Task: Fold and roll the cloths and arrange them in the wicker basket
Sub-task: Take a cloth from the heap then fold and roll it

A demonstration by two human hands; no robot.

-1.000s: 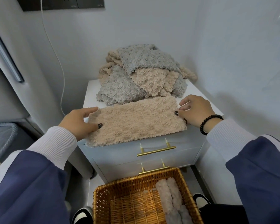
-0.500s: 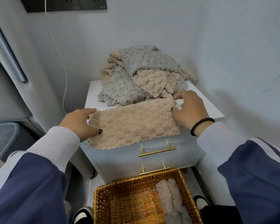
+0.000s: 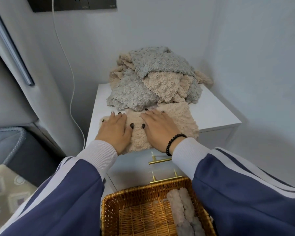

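A beige fluffy cloth (image 3: 182,119), folded into a strip, lies along the front edge of the white cabinet top (image 3: 216,114). My left hand (image 3: 115,129) lies flat on its left part, fingers straight. My right hand (image 3: 158,128) presses flat beside it near the middle, with a black bead bracelet on the wrist. Behind the strip sits a heap of grey and beige cloths (image 3: 153,80). The wicker basket (image 3: 138,217) stands on the floor below, and two rolled cloths (image 3: 182,208) lie along its right side.
The cabinet has two drawers with gold handles (image 3: 160,160). Walls close it in at the back and right. A white cable (image 3: 71,92) hangs down the wall on the left. A grey bin (image 3: 8,142) stands at the lower left.
Both hands moved from the ends of the beige strip onto its top and now lie flat on it side by side. The view has tilted down.
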